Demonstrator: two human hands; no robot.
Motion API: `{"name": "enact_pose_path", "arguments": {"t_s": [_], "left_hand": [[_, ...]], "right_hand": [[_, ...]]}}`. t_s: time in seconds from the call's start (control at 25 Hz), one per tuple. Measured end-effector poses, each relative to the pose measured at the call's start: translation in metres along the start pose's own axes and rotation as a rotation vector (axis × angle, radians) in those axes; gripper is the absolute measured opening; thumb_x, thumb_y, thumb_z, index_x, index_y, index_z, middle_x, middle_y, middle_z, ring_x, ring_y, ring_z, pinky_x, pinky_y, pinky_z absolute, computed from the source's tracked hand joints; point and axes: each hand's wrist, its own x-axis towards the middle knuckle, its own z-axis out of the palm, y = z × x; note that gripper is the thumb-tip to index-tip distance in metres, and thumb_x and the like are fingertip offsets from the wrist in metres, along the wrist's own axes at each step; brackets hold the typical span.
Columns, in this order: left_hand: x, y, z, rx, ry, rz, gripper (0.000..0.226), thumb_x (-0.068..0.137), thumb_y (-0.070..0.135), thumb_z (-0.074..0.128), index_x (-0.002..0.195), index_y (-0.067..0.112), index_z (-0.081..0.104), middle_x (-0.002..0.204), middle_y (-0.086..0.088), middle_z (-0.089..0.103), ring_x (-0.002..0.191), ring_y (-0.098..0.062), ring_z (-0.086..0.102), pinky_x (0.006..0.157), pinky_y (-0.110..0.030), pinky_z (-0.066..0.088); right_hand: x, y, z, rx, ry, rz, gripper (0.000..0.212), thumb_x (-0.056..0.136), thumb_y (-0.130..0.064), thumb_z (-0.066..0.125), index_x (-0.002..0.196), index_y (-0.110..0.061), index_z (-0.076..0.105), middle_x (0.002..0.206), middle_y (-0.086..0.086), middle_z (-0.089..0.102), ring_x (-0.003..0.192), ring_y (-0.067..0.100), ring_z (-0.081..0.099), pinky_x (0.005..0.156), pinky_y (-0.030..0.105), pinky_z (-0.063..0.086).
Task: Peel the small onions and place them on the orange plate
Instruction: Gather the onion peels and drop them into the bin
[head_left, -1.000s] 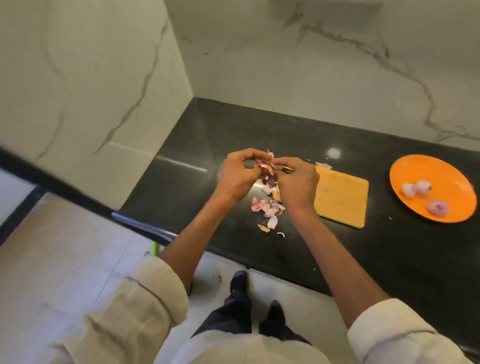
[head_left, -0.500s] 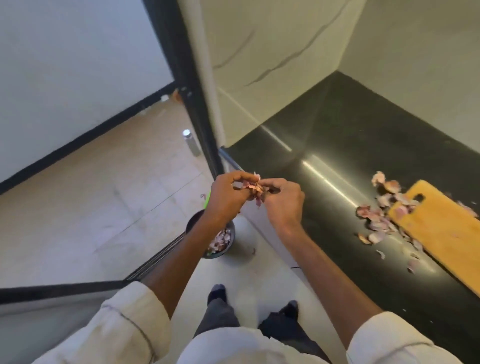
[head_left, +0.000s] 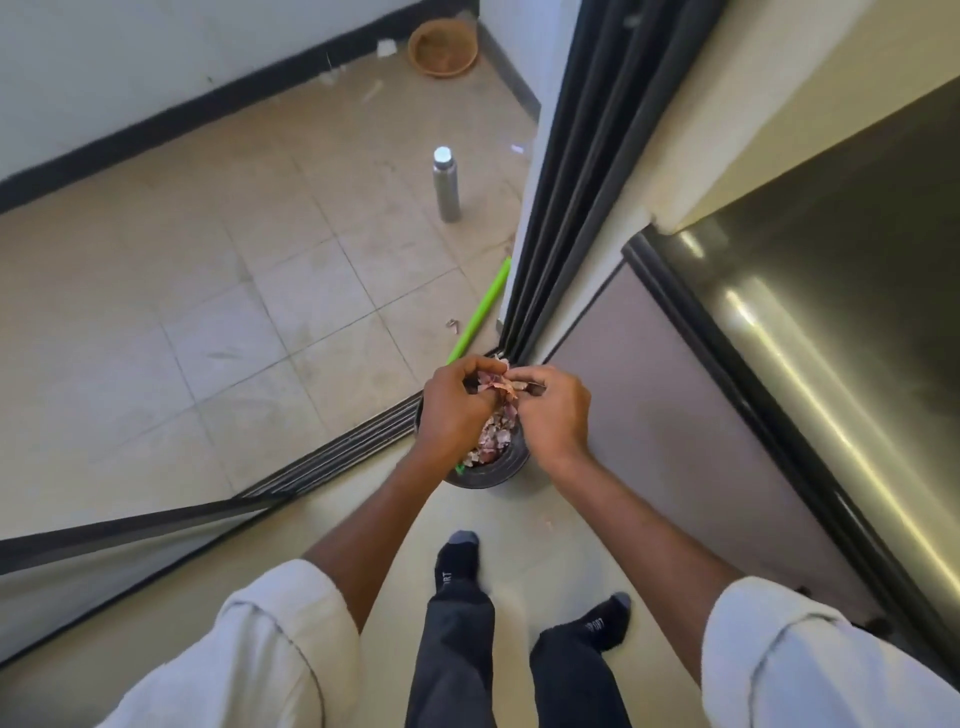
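Both my hands are held together above a black bin (head_left: 493, 475) on the floor. My left hand (head_left: 454, 410) and my right hand (head_left: 553, 410) pinch a bunch of pink and brown onion skins (head_left: 496, 387) between their fingertips. Inside the bin lies a heap of onion peel (head_left: 493, 439). Whether an onion is inside the bunch I cannot tell. The orange plate and the cutting board are out of view.
The dark counter (head_left: 841, 291) runs along the right. A black sliding-door frame (head_left: 571, 197) stands behind the bin. A steel bottle (head_left: 447, 184), a green stick (head_left: 480, 312) and a brown bowl (head_left: 443, 49) are on the tiled floor. My feet (head_left: 457, 564) stand just below the bin.
My view has swung left and down, away from the counter with the board and plate. My hands, still holding the skins, now hang directly over the bin.
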Motion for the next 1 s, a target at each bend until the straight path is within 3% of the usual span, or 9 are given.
{"name": "enact_pose_path", "arguments": {"t_s": [0.12, 0.32, 0.48, 0.56, 0.64, 0.76, 0.88, 1.0], "left_hand": [[0.028, -0.029, 0.005, 0.039, -0.004, 0.001, 0.032, 0.083, -0.001, 0.077, 0.108, 0.019, 0.081, 0.103, 0.005, 0.079, 0.098, -0.011, 0.074, 0.092, -0.039, 0.061], [0.059, -0.058, 0.001, 0.274, -0.15, 0.037, 0.042, 0.088, -0.001, 0.071, 0.126, 0.016, 0.075, 0.121, -0.004, 0.077, 0.114, -0.022, 0.071, 0.1, -0.043, 0.058], [0.073, -0.056, -0.012, 0.401, -0.2, 0.007, 0.032, 0.096, 0.001, 0.064, 0.124, 0.012, 0.077, 0.125, -0.006, 0.076, 0.111, -0.021, 0.069, 0.093, -0.028, 0.051], [0.07, -0.044, -0.018, 0.419, -0.168, -0.007, 0.024, 0.098, 0.002, 0.065, 0.113, 0.012, 0.081, 0.118, -0.006, 0.078, 0.107, -0.02, 0.069, 0.09, -0.028, 0.051], [0.06, -0.027, -0.02, 0.426, -0.12, -0.013, 0.022, 0.097, 0.002, 0.067, 0.108, 0.013, 0.083, 0.115, -0.006, 0.079, 0.107, -0.024, 0.071, 0.094, -0.033, 0.054], [0.032, -0.001, -0.021, 0.518, -0.138, -0.005, 0.034, 0.094, 0.001, 0.065, 0.121, 0.015, 0.079, 0.121, -0.007, 0.077, 0.112, -0.029, 0.071, 0.099, -0.038, 0.055], [0.0, 0.034, -0.024, 0.696, -0.133, 0.167, 0.023, 0.093, 0.004, 0.065, 0.109, 0.012, 0.08, 0.112, -0.01, 0.069, 0.103, -0.035, 0.067, 0.088, -0.043, 0.055], [-0.047, 0.098, -0.024, 0.608, -0.07, 0.326, 0.022, 0.093, 0.001, 0.062, 0.103, 0.009, 0.08, 0.11, -0.01, 0.07, 0.1, -0.031, 0.065, 0.087, -0.045, 0.054]], "right_hand": [[0.026, 0.025, 0.033, -0.04, -0.047, 0.012, 0.041, 0.079, 0.008, 0.07, 0.103, -0.022, 0.083, 0.101, -0.01, 0.076, 0.094, 0.011, 0.074, 0.087, 0.039, 0.064], [0.053, 0.051, 0.066, -0.172, -0.132, 0.087, 0.037, 0.085, -0.001, 0.075, 0.112, -0.025, 0.08, 0.111, -0.001, 0.078, 0.103, 0.016, 0.074, 0.093, 0.034, 0.062], [0.05, 0.044, 0.061, -0.156, -0.027, 0.156, 0.041, 0.084, 0.007, 0.062, 0.109, -0.018, 0.082, 0.108, 0.005, 0.079, 0.1, 0.02, 0.074, 0.095, 0.028, 0.058], [0.043, 0.036, 0.05, -0.116, 0.028, 0.206, 0.036, 0.086, 0.004, 0.063, 0.107, -0.018, 0.084, 0.104, 0.001, 0.08, 0.094, 0.016, 0.075, 0.09, 0.023, 0.058], [0.034, 0.022, 0.035, -0.073, 0.06, 0.251, 0.034, 0.086, 0.002, 0.065, 0.102, -0.021, 0.084, 0.097, -0.004, 0.081, 0.088, 0.01, 0.074, 0.089, 0.027, 0.062], [0.011, -0.012, 0.009, -0.02, 0.047, 0.225, 0.035, 0.084, 0.005, 0.065, 0.099, -0.02, 0.085, 0.092, -0.006, 0.08, 0.086, 0.008, 0.074, 0.09, 0.031, 0.063], [-0.014, -0.056, -0.029, 0.026, 0.059, 0.115, 0.032, 0.09, 0.003, 0.066, 0.104, -0.019, 0.084, 0.098, -0.005, 0.08, 0.092, 0.009, 0.074, 0.089, 0.024, 0.06], [-0.045, -0.095, -0.09, 0.113, 0.202, 0.033, 0.031, 0.094, 0.001, 0.064, 0.106, -0.02, 0.083, 0.1, -0.007, 0.079, 0.091, 0.006, 0.072, 0.086, 0.018, 0.055]]}}
